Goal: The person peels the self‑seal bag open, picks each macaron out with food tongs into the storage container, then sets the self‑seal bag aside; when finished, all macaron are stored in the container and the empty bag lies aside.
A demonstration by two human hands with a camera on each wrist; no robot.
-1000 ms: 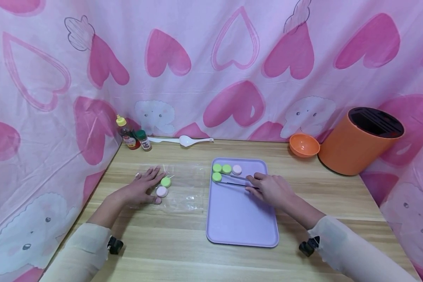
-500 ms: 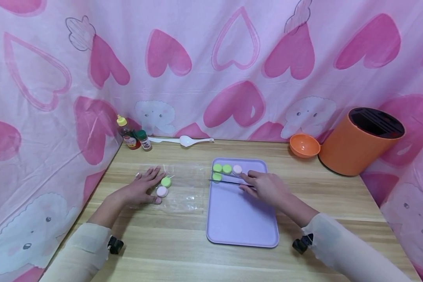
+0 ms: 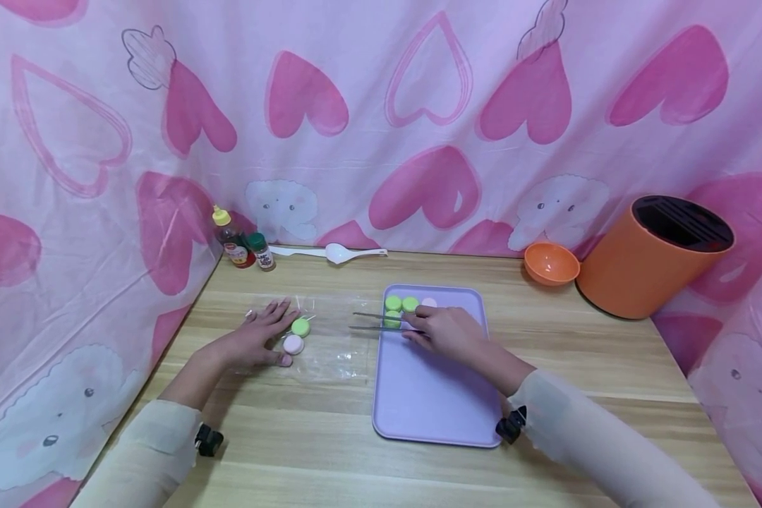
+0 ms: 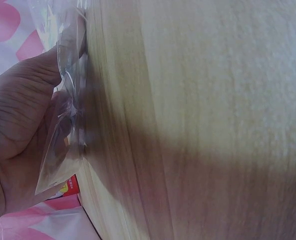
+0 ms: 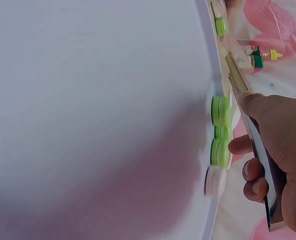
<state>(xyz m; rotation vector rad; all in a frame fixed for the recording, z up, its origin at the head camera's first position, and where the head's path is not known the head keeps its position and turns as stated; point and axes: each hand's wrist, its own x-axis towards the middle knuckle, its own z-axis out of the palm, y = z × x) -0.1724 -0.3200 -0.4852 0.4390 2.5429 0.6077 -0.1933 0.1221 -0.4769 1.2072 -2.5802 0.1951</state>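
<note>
My left hand [image 3: 263, 337] lies spread on a clear plastic bag [image 3: 339, 353], fingers mostly straight. Beside its fingers a green macaron [image 3: 300, 327] and a pale pink macaron [image 3: 293, 344] sit at the bag. My right hand [image 3: 449, 330] grips metal tongs [image 5: 260, 145] above the lilac tray [image 3: 432, 402]. The two tips of the tongs stand apart past the tray's left edge, with nothing between them. At the tray's far left corner are several green macarons [image 3: 409, 304] and one pink macaron [image 5: 215, 181], partly covered by my right hand in the head view.
A syrup bottle [image 3: 235, 243], a green-capped shaker [image 3: 262, 252] and a white spoon [image 3: 339, 253] are at the back left. An orange bowl [image 3: 551, 264] and an orange knife block [image 3: 644, 261] stand at the back right. Heart-patterned cloth [image 3: 419, 141] surrounds the table.
My right hand has moved left with the tongs, away from the nearest green macaron on the tray and out over the tray's left edge. My left hand has stayed on the bag.
</note>
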